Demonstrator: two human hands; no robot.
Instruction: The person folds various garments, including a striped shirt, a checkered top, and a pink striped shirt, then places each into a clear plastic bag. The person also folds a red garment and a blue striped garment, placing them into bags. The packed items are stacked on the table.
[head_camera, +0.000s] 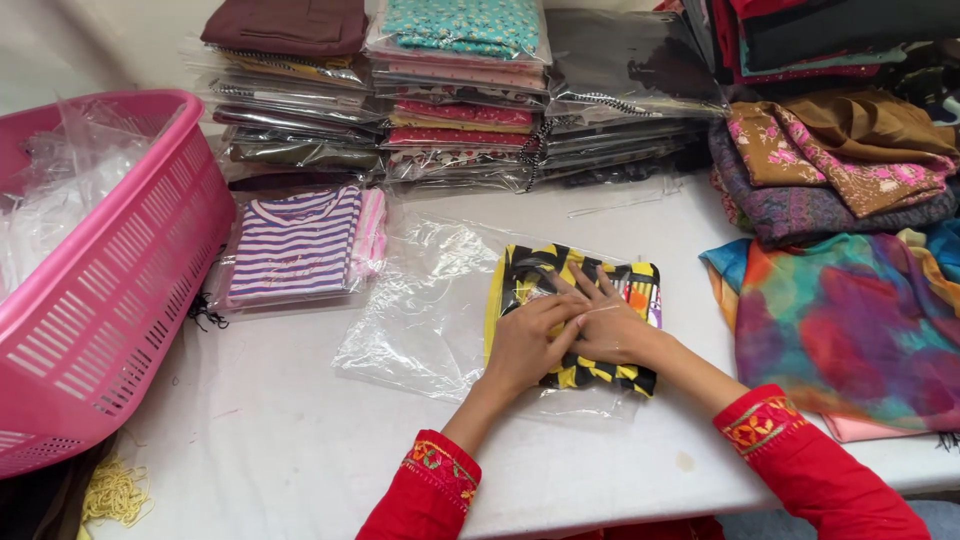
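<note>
Two hands flat on 1 folded yellow-black garment (600, 375), inside a clear plastic bag (430, 310) on the table (280, 440). Left hand (525, 345) spread open, palm down, fingers over the right hand (610, 325), also open & flat, pressing the fabric, gripping nothing. Beyond the left hand: 1 bagged striped top (295, 245), 1 pink basket (110, 270). Ahead: 3 stacks of bagged clothes (455, 90). Right of right hand: loose multicolour cloth (850, 330)
</note>
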